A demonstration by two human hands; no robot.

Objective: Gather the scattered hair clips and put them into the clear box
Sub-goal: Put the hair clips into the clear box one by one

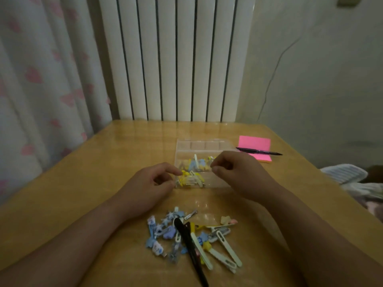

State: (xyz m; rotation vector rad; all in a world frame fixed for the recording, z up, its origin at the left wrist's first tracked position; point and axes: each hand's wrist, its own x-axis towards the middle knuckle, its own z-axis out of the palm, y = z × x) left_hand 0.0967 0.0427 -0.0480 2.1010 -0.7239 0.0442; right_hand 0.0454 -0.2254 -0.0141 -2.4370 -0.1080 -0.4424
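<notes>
A wooden surface (83, 183), glossy and yellow-brown, carries the clear box (199, 148) near its middle. The box has divided compartments; yellow, blue and white hair clips (193, 172) already lie in the nearer ones, while the small far cells look bare. On the near side of the box a loose pile of hair clips (165, 233) is scattered, mostly blue and white, with a long black clip (189, 243) lying across it and a few pale long ones beside that.

The left hand (149, 187) rests at the box's near left corner, fingers curled and pinched together at a yellow clip; whether it actually grips it cannot be told. The right hand (234, 172) hovers over the box's right side, fingers curled in, with nothing clearly held.

Right of the box lies a pink notepad (257, 142) with a black pen (259, 151) across it. Beyond the box stands a white radiator (176, 59), with a pink-patterned curtain (41, 79) to its left and a pale wall (321, 79) to its right.
</notes>
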